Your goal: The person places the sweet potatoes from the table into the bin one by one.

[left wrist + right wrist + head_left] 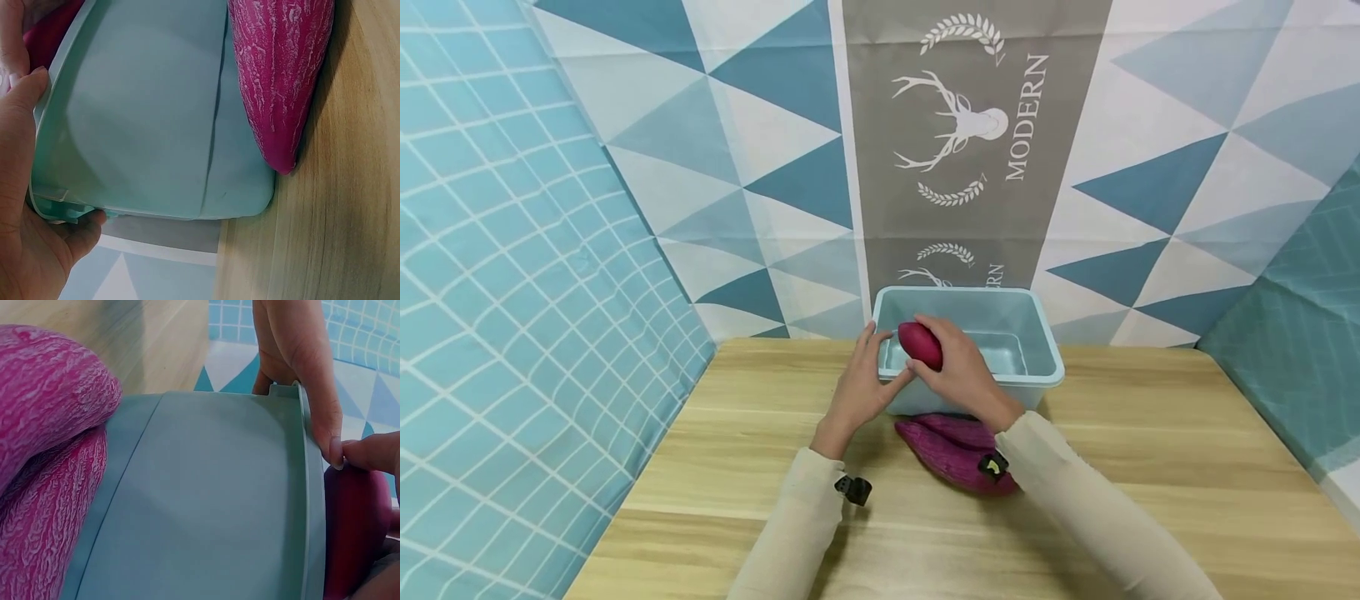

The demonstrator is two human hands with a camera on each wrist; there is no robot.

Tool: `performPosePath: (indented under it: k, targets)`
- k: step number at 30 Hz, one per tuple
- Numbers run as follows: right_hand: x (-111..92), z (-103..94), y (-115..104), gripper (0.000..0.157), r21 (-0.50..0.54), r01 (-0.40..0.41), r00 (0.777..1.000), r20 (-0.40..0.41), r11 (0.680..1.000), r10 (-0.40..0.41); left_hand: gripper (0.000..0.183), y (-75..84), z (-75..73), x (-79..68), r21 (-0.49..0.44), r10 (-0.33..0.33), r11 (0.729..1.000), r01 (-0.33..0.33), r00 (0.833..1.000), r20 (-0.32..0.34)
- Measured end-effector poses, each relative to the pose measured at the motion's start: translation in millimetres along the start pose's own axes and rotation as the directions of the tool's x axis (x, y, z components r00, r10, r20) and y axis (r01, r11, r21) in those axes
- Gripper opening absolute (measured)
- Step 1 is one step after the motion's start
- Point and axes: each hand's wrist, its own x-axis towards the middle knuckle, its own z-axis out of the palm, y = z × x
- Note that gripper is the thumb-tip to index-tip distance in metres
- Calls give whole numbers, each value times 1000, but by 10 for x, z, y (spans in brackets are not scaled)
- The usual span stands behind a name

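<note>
A pale blue plastic basin (958, 398) stands at the back of the table. My left hand (859, 383) grips its front left corner, with the thumb (31, 90) at the front rim and the fingers around the left side. Over the basin's opening, my right hand (958, 367) holds a smooth, dark red oval piece of produce (920, 345). In the right wrist view, the thumbs of both hands meet beside this red piece (353, 519). Two purple sweet potatoes (943, 458) with streaked skins lie side by side in front of the basin, partly hidden by my right wrist.
The wooden table (737, 467) extends to both sides of the basin. Behind it hangs a patterned cloth (775, 167) with triangles and a deer print. A blue checked cloth (512, 292) borders the left side, and a teal one (1300, 333) the right.
</note>
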Motion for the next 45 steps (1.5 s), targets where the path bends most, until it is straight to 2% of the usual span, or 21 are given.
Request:
performPosePath:
  k: [3, 8, 17, 24, 35, 42, 45]
  targets:
    - [-20, 9, 10, 65, 5, -10, 1000, 4, 1000, 10, 77, -4, 17, -15, -15, -7, 1000, 7, 1000, 6]
    - [-28, 6, 12, 65, 10, -19, 1000, -1, 1000, 19, 80, 3, 17, -21, -23, -13, 1000, 13, 1000, 4]
    - [-8, 4, 17, 65, 11, 14, 1000, -10, 1000, -14, 80, -10, 11, 0, -24, 6, 1000, -7, 1000, -19]
    - [-62, -6, 28, 63, -5, 43, 999, -6, 999, -43, 82, -13, 1, 6, -16, 4, 1000, -4, 1000, -4]
    - [-372, -106, 64, 58, 33, 95, 994, -58, 995, -93, 61, 24, 8, 2, -17, -28, 999, 28, 999, 16]
    - [-674, -242, 92, 57, 23, -5, 1000, 3, 1000, 5, 54, 32, 5, -12, -10, -39, 999, 40, 999, 21]
    - [-780, -265, 106, 59, 16, -13, 1000, 11, 1000, 12, 54, 26, 6, -10, -8, -40, 999, 40, 999, 15]
